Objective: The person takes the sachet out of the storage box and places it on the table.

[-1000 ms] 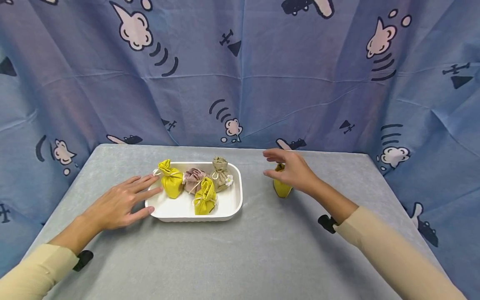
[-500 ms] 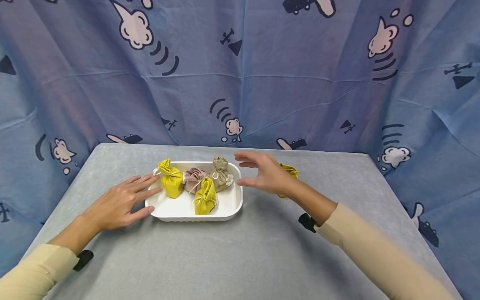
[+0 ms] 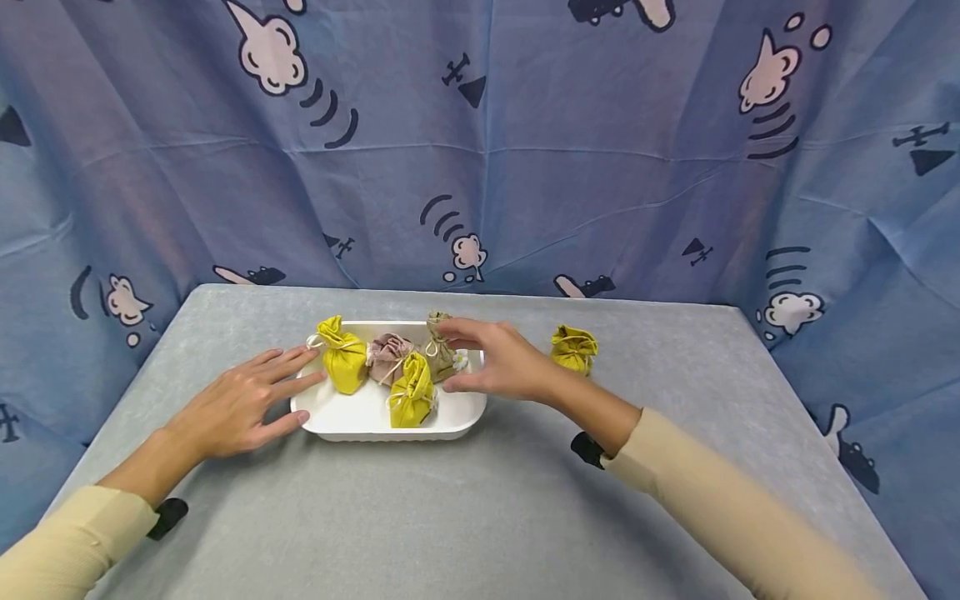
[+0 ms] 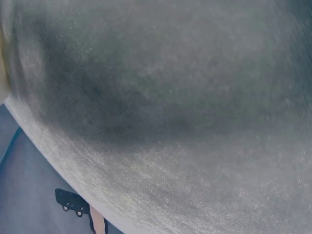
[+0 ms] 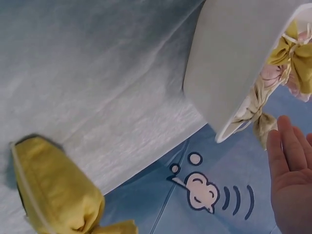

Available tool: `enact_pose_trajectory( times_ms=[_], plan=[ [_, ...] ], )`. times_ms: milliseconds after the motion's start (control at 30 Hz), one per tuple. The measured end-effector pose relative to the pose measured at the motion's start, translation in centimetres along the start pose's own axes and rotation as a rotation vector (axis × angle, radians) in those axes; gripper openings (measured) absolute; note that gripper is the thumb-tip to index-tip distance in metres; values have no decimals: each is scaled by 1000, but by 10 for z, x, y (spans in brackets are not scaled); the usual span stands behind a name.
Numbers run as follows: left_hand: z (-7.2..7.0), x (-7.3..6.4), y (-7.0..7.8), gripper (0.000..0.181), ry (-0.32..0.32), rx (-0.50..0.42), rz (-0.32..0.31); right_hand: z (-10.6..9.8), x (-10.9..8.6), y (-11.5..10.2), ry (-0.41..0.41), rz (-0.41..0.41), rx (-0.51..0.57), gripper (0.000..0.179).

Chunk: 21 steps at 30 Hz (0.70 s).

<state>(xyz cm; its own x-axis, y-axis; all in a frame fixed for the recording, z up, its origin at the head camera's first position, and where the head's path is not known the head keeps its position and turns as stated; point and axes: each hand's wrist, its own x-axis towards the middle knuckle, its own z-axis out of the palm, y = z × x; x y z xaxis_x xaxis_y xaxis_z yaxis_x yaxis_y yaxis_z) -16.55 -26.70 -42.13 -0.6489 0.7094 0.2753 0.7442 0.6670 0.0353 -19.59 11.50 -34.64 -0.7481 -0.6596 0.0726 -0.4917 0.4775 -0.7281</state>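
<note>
A white tray (image 3: 341,417) on the table holds several drawstring pouches. A yellow pouch (image 3: 345,368) stands at its left, a mauve pouch (image 3: 387,357) in the middle, and another yellow pouch (image 3: 410,398) in front. The beige pouch (image 3: 439,360) with a white flower is at the right end. My right hand (image 3: 510,362) is over that end, thumb and fingers spread at the beige pouch's side; the right wrist view shows straight fingers (image 5: 292,151) close to its gathered top (image 5: 264,127). My left hand (image 3: 236,408) rests its extended fingertips on the tray's left edge.
A third yellow pouch (image 3: 575,350) stands on the grey table (image 3: 420,517) to the tray's right, behind my right wrist. A blue patterned curtain (image 3: 375,208) hangs along the back and sides. The left wrist view holds mainly the shadowed tabletop (image 4: 195,185).
My right hand has moved left from the lone yellow pouch to the beige pouch in the tray, leaving the yellow one standing on the table. My left hand has stayed put.
</note>
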Motion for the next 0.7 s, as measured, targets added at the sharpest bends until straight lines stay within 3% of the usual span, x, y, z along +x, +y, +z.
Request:
enact_pose_trajectory(
  times_ms=[700],
  plan=[
    [-1,0,0,55,8,-3,2,24,15,-7,-80,-6,-43,72]
  ],
)
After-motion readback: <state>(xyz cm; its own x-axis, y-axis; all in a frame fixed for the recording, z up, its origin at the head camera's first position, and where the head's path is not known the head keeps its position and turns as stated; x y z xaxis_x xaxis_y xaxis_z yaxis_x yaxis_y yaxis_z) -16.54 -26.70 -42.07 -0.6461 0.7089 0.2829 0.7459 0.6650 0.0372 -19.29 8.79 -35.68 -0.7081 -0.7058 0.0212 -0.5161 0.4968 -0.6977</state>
